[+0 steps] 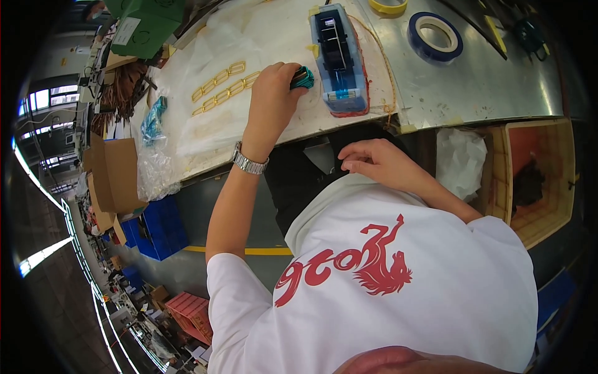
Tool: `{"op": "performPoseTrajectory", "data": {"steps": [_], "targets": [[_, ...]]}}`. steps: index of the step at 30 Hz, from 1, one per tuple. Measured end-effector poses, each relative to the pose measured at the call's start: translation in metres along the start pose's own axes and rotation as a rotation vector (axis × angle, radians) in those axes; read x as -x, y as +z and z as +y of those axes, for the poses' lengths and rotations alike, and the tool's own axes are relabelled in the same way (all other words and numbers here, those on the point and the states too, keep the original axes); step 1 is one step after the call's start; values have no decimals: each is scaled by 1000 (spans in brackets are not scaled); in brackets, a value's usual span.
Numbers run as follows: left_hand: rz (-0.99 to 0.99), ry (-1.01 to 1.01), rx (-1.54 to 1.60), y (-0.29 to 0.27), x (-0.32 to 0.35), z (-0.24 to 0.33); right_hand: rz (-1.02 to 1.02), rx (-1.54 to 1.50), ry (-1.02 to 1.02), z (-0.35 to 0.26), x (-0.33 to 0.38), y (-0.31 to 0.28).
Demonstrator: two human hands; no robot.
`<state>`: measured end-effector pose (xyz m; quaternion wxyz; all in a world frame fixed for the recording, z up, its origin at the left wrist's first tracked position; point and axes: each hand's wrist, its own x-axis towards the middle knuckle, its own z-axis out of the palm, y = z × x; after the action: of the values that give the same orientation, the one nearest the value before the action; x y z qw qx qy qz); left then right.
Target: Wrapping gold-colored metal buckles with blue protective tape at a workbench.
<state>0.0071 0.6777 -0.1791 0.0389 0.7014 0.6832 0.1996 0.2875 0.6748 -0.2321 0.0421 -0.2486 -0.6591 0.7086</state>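
Note:
My left hand [274, 96], with a metal watch on its wrist, is closed on a small shiny teal bundle [303, 78] over the pale worktop [233, 134]. The fingers partly hide the bundle, so I cannot tell its exact kind. Left of that hand lie two slanting rows of gold rectangular rings [225, 95], the lower row running up to the hand. Just right of the bundle stands a blue tape dispenser [346, 81]. My right hand [380, 161] hangs over my lap below the table edge, its fingers loosely apart and nothing in them.
A blue tape roll [448, 52] and a yellow tape roll [387, 6] lie on the metal surface at right. Another teal bundle [153, 121] and clear plastic sit by the left edge. A green box [148, 28] stands far left, a yellowish crate [542, 215] at right below.

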Motion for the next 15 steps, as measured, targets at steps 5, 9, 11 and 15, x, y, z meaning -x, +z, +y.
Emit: {"op": "performPoseTrajectory", "data": {"steps": [5, 9, 11, 15], "targets": [[35, 39, -10, 2, -9, -6, -3, 3, -5, 3, -3, 2], [-5, 38, 66, -2, -11, -1, 5, 35, -4, 2, -2, 2], [-19, 36, 74, -11, -9, -1, 1, 26, 9, 2, -2, 2], [109, 36, 10, -37, 4, -34, -1, 89, -9, -10, 1, 9]]}}
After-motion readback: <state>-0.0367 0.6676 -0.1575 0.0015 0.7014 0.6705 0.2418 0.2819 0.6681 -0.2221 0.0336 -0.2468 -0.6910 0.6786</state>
